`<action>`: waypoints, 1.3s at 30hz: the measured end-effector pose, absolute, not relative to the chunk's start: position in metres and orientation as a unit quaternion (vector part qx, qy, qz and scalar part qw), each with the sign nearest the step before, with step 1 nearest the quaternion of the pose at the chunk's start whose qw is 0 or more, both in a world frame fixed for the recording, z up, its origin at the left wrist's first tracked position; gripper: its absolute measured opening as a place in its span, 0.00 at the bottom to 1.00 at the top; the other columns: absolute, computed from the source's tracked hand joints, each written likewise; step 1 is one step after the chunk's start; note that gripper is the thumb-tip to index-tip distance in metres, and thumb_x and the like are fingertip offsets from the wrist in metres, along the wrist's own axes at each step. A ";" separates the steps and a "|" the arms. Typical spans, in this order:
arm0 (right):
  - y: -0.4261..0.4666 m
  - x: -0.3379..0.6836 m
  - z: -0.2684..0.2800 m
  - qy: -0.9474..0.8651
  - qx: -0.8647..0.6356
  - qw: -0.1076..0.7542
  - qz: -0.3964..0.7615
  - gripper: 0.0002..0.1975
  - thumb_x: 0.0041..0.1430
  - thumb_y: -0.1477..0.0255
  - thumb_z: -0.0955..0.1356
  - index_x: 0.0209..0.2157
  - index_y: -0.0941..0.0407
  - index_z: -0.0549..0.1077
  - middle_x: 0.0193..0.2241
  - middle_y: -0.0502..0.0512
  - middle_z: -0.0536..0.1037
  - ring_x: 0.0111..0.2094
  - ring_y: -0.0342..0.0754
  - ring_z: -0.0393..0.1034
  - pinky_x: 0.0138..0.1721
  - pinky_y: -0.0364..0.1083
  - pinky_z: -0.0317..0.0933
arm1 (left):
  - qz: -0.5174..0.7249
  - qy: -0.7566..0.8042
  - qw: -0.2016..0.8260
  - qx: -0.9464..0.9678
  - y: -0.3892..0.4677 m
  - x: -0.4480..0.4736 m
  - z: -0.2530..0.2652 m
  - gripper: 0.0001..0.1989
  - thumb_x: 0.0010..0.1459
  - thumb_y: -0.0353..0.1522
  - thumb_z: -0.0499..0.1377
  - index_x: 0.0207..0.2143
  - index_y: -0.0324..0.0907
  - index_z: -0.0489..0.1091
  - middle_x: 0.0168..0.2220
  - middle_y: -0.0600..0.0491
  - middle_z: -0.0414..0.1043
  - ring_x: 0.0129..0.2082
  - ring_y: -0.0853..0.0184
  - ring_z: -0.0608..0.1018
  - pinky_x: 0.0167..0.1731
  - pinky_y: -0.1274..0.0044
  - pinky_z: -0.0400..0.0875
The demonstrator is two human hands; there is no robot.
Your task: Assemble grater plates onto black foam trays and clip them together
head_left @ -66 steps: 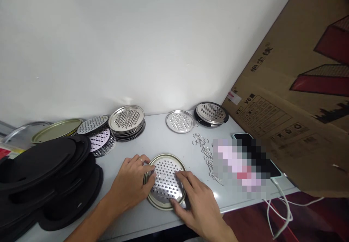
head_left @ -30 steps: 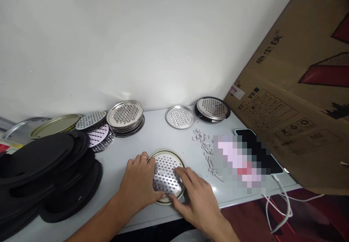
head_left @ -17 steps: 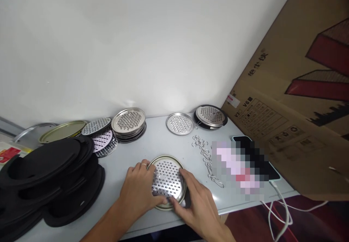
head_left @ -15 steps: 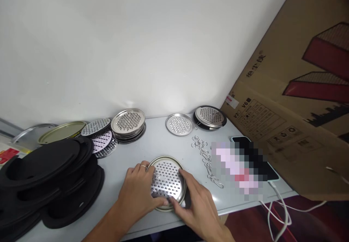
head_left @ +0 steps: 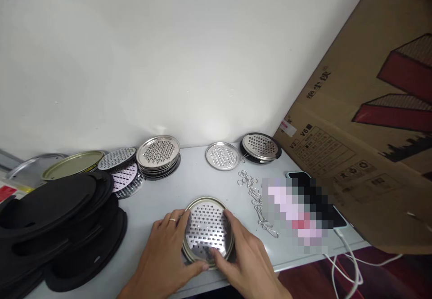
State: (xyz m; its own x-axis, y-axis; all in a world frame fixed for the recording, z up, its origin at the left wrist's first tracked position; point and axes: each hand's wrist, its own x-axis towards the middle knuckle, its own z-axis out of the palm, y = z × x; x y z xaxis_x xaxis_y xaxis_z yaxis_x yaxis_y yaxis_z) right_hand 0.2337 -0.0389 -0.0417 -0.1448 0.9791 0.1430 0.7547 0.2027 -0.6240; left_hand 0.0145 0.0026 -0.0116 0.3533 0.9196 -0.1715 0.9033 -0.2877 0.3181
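From where I stand, both forearms come in from the near edge of the table, wrists low, backs of the hands up. The left hand (head_left: pixel 167 247) reaches in with its fingers curved along one side and its thumb laid toward the front; the right hand (head_left: pixel 248 256) mirrors it from the opposite side, and the two thumbs nearly meet.

The grey table (head_left: pixel 191 175) stands against a pale wall (head_left: pixel 168 56), with a big printed cardboard box (head_left: pixel 320 119) leaning in at the right. Near the wall I see a stack of grater plates (head_left: pixel 158 153), a lone metal plate (head_left: pixel 222 156) and another pile on a black base (head_left: pixel 261 146). Black round pieces (head_left: pixel 47 204) are heaped at the left; wire clips (head_left: pixel 261 209) lie strewn right of centre, near a phone (head_left: pixel 302 180).

Between the hands, at the table's front, is a round grater disc (head_left: pixel 206 227) with a gold rim. The left hand, half curled, grips its rim; the right, similarly bent, holds it too, thumb on the perforated face. Whether it touches the table I can't tell.
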 end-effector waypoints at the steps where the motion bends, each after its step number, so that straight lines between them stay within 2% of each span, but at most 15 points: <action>1: -0.038 0.235 -0.041 -0.727 -0.597 0.267 0.208 0.36 0.62 0.67 0.67 0.67 0.56 0.50 0.56 0.65 0.74 0.53 0.58 0.74 0.52 0.56 0.71 | 0.021 0.569 0.178 0.803 -0.001 0.013 -0.013 0.44 0.41 0.47 0.70 0.61 0.45 0.63 0.60 0.41 0.68 0.58 0.46 0.70 0.55 0.57 0.62; 4: -0.035 0.240 -0.039 -0.726 -0.608 0.247 0.206 0.36 0.61 0.65 0.68 0.67 0.55 0.52 0.55 0.63 0.75 0.54 0.60 0.72 0.53 0.57 0.70 | 0.032 0.560 0.160 0.812 -0.010 0.005 -0.020 0.38 0.44 0.47 0.69 0.57 0.46 0.66 0.56 0.42 0.73 0.55 0.46 0.73 0.54 0.55 0.63; 8: -0.032 0.240 -0.033 -0.731 -0.615 0.220 0.199 0.33 0.59 0.64 0.70 0.64 0.53 0.58 0.51 0.60 0.77 0.51 0.62 0.71 0.51 0.61 0.69 | 0.072 0.548 0.132 0.823 -0.006 0.000 -0.022 0.25 0.56 0.47 0.62 0.52 0.48 0.70 0.50 0.44 0.76 0.48 0.48 0.76 0.48 0.56 0.68; 12: -0.034 0.236 -0.037 -0.748 -0.595 0.233 0.180 0.26 0.57 0.65 0.72 0.56 0.53 0.66 0.54 0.59 0.76 0.51 0.61 0.68 0.49 0.60 0.68 | 0.128 0.490 0.160 0.847 0.022 0.018 -0.008 0.12 0.64 0.37 0.55 0.48 0.49 0.72 0.47 0.48 0.74 0.45 0.56 0.75 0.44 0.63 0.69; 15: -0.035 0.236 -0.045 -0.763 -0.583 0.230 0.158 0.26 0.55 0.64 0.73 0.55 0.54 0.69 0.57 0.59 0.74 0.54 0.63 0.65 0.52 0.61 0.65 | 0.151 0.459 0.171 0.859 0.047 0.038 -0.001 0.14 0.65 0.30 0.51 0.47 0.50 0.73 0.47 0.51 0.73 0.47 0.59 0.74 0.45 0.65 0.68; 18: -0.034 0.237 -0.050 -0.769 -0.581 0.220 0.152 0.29 0.53 0.61 0.74 0.55 0.55 0.71 0.58 0.60 0.74 0.55 0.65 0.65 0.51 0.61 0.64 | 0.143 0.438 0.169 0.871 0.064 0.052 -0.002 0.15 0.64 0.28 0.51 0.48 0.49 0.73 0.49 0.51 0.72 0.49 0.58 0.72 0.48 0.64 0.66; 22: -0.033 0.238 -0.054 -0.757 -0.592 0.223 0.161 0.32 0.49 0.58 0.76 0.55 0.54 0.72 0.58 0.59 0.74 0.55 0.65 0.65 0.52 0.60 0.63 | 0.122 0.415 0.179 0.884 0.071 0.057 -0.009 0.14 0.64 0.28 0.51 0.46 0.48 0.73 0.47 0.51 0.71 0.48 0.59 0.71 0.47 0.64 0.64; 28: -0.033 0.236 -0.059 -0.713 -0.615 0.279 0.190 0.38 0.40 0.45 0.77 0.51 0.49 0.76 0.56 0.51 0.77 0.54 0.65 0.65 0.52 0.58 0.61 | 0.122 0.406 0.178 0.888 0.071 0.054 -0.016 0.12 0.61 0.31 0.55 0.46 0.48 0.72 0.48 0.51 0.70 0.48 0.57 0.70 0.48 0.62 0.61; 34: -0.034 0.236 -0.062 -0.714 -0.621 0.259 0.193 0.50 0.34 0.49 0.81 0.59 0.52 0.68 0.54 0.54 0.78 0.54 0.66 0.65 0.52 0.57 0.62 | 0.107 0.400 0.158 0.896 0.072 0.054 -0.023 0.12 0.59 0.37 0.58 0.46 0.47 0.73 0.47 0.49 0.70 0.47 0.55 0.69 0.47 0.60 0.59; 39: -0.033 0.238 -0.064 -0.725 -0.615 0.247 0.187 0.51 0.34 0.50 0.81 0.59 0.50 0.67 0.55 0.55 0.77 0.55 0.67 0.65 0.53 0.57 0.62 | 0.085 0.395 0.141 0.904 0.071 0.054 -0.024 0.12 0.57 0.40 0.61 0.43 0.47 0.73 0.47 0.48 0.69 0.47 0.53 0.69 0.47 0.59 0.58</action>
State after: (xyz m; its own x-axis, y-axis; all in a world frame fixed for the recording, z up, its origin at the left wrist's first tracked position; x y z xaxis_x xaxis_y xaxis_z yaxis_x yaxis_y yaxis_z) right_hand 0.2377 -0.0330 -0.0639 -0.1213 0.9843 0.1282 0.7997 0.1734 -0.5749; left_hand 0.0536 0.0712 -0.0241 0.6734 0.7381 0.0426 0.6902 -0.6483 0.3214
